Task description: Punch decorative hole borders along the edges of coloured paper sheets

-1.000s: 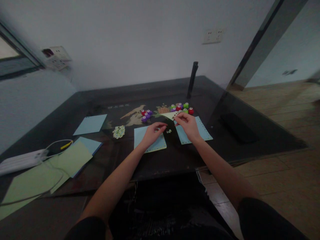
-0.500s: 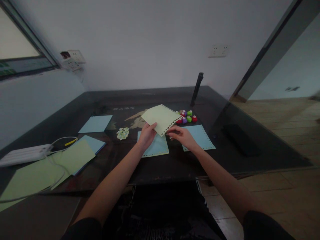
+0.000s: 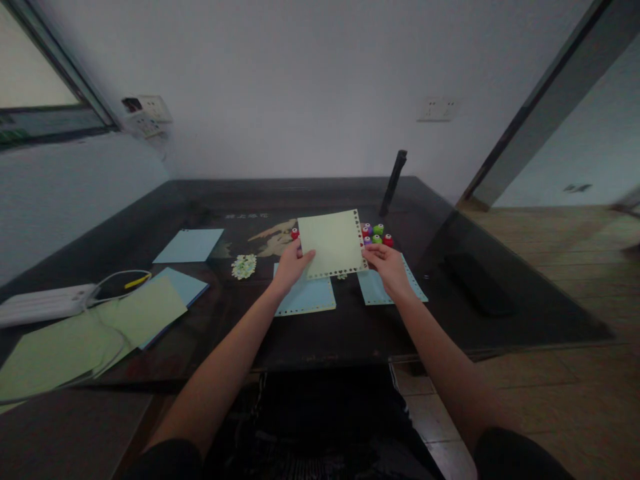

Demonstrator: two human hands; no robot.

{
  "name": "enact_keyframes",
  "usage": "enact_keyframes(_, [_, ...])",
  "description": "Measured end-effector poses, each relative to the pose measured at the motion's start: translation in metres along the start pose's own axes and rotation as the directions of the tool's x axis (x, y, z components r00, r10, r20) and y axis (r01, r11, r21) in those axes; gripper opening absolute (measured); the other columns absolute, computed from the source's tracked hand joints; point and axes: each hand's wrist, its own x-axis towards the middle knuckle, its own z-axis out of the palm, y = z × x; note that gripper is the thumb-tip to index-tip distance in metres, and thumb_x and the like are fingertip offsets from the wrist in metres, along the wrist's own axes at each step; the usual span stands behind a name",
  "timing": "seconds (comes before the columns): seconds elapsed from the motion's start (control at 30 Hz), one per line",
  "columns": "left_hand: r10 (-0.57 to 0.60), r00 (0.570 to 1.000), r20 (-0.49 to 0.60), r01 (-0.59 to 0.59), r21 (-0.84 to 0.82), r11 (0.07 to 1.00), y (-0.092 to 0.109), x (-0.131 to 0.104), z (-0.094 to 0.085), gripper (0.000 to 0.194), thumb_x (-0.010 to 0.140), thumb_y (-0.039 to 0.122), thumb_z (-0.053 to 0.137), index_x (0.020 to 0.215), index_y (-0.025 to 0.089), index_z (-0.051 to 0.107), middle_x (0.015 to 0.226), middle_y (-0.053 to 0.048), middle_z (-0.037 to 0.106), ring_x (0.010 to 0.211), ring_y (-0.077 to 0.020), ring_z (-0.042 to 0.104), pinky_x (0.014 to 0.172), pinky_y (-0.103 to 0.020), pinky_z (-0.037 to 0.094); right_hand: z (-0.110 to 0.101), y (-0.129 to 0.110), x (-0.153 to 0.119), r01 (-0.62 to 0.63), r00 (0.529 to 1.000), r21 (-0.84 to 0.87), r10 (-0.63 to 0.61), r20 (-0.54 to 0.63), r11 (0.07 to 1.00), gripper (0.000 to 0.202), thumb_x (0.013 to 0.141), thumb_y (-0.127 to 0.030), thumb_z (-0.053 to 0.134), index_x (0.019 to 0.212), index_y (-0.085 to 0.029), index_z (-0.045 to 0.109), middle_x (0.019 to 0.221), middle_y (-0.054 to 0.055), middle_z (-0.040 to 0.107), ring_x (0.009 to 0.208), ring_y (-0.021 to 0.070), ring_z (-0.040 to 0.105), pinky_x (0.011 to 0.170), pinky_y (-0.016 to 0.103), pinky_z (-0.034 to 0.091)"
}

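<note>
A pale yellow-green sheet of paper (image 3: 331, 243) is held up over the table, with small holes punched along its right and bottom edges. My left hand (image 3: 291, 268) pinches its left side, thumb on the front. At the right edge, my right hand (image 3: 389, 268) grips the sheet between thumb and fingers. Below it lies a blue sheet with a punched lower edge (image 3: 306, 298), partly covered. Another punched blue sheet (image 3: 373, 291) is under my right hand. Behind the held paper sit several small hole punchers (image 3: 379, 239) in red, purple and green, partly hidden.
A pile of small paper cutouts (image 3: 244, 267) lies left of my hands. Farther left are a blue sheet (image 3: 190, 246), stacked green paper (image 3: 105, 333), and a white power strip (image 3: 47, 305) with a cable. A black upright object (image 3: 394, 182) stands behind; a dark flat object (image 3: 477, 283) lies right.
The held sheet has turned from a tilted diamond to nearly square-on. My right hand has moved up and right and now grips its right edge.
</note>
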Motion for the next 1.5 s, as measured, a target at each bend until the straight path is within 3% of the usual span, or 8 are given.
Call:
enact_keyframes(0.13, [0.007,1.000,-0.021,-0.005,0.079,0.997,-0.002,0.001,-0.002,0.029,0.074,0.029,0.065,0.100,0.015,0.062,0.077,-0.005,0.070,0.070,-0.0194,0.066,0.062,-0.030,0.052,0.000,0.000,0.000,0.045,0.999,-0.047,-0.045,0.000,0.998,0.028,0.058,-0.038,0.075,0.075,-0.018,0.065,0.060,-0.001,0.062,0.053,0.0128,0.054,0.053,0.027,0.043])
enact_keyframes(0.33, [0.016,0.997,0.076,-0.019,0.038,0.999,0.003,-0.006,0.006,0.023,0.075,0.030,0.063,0.092,0.014,0.064,0.074,-0.004,0.068,0.068,-0.0180,0.064,0.065,-0.031,0.052,-0.004,-0.001,0.003,0.082,0.997,-0.061,-0.083,-0.009,0.995,0.033,0.058,-0.044,0.075,0.074,-0.018,0.063,0.060,0.000,0.062,0.053,0.0144,0.055,0.053,0.029,0.043])
enact_keyframes(0.5, [0.104,0.995,0.002,-0.102,0.217,0.971,0.003,-0.008,0.007,0.013,0.079,0.026,0.055,0.077,0.015,0.061,0.065,-0.001,0.060,0.058,-0.0132,0.056,0.054,-0.024,0.045,-0.006,-0.001,0.004,0.082,0.995,-0.065,-0.085,-0.048,0.995,0.035,0.055,-0.044,0.077,0.072,-0.017,0.063,0.057,-0.001,0.060,0.050,0.0131,0.052,0.051,0.028,0.041])
enact_keyframes(0.67, [0.172,0.985,-0.016,-0.160,0.285,0.945,-0.002,-0.004,0.002,0.017,0.079,0.028,0.054,0.085,0.015,0.063,0.077,-0.004,0.065,0.069,-0.0153,0.059,0.061,-0.026,0.047,-0.007,-0.006,0.002,0.054,0.998,-0.037,-0.054,-0.011,0.998,0.035,0.056,-0.044,0.077,0.074,-0.016,0.066,0.061,0.001,0.063,0.054,0.0141,0.056,0.054,0.029,0.045])
enact_keyframes(0.83, [0.181,0.983,-0.041,-0.164,0.259,0.952,0.003,-0.008,0.003,0.018,0.079,0.031,0.055,0.084,0.016,0.064,0.078,-0.004,0.066,0.070,-0.0158,0.060,0.064,-0.026,0.047,-0.011,-0.014,-0.002,-0.040,0.996,0.081,0.033,0.084,0.996,0.036,0.064,-0.051,0.070,0.076,-0.017,0.067,0.067,0.004,0.067,0.056,0.0156,0.059,0.058,0.032,0.049])
enact_keyframes(1.1, [0.171,0.985,-0.024,-0.164,0.178,0.970,0.011,-0.018,0.011,0.022,0.077,0.034,0.060,0.088,0.016,0.064,0.080,-0.004,0.067,0.070,-0.0153,0.062,0.066,-0.027,0.049,-0.028,-0.023,-0.016,-0.042,0.998,0.042,0.040,0.055,0.998,0.033,0.058,-0.040,0.077,0.078,-0.016,0.069,0.065,0.001,0.066,0.055,0.0125,0.057,0.057,0.028,0.046])
enact_keyframes(1.33, [0.115,0.993,0.023,-0.117,0.217,0.969,0.028,-0.021,0.030,0.019,0.074,0.032,0.062,0.079,0.014,0.065,0.071,-0.002,0.065,0.062,-0.0142,0.060,0.060,-0.027,0.051,-0.054,-0.020,-0.017,-0.040,0.999,0.022,0.041,-0.009,0.999,0.032,0.056,-0.039,0.077,0.077,-0.016,0.069,0.064,0.002,0.066,0.054,0.0138,0.056,0.057,0.030,0.046])
enact_keyframes(1.5, [0.055,0.995,0.083,-0.069,0.179,0.981,0.034,-0.008,0.062,0.018,0.071,0.023,0.064,0.085,0.013,0.061,0.068,-0.001,0.065,0.059,-0.0129,0.060,0.059,-0.026,0.050,-0.080,-0.023,-0.007,0.026,0.995,-0.076,-0.033,-0.092,0.997,0.033,0.059,-0.037,0.073,0.083,-0.015,0.067,0.065,0.001,0.064,0.054,0.0128,0.055,0.053,0.027,0.043])
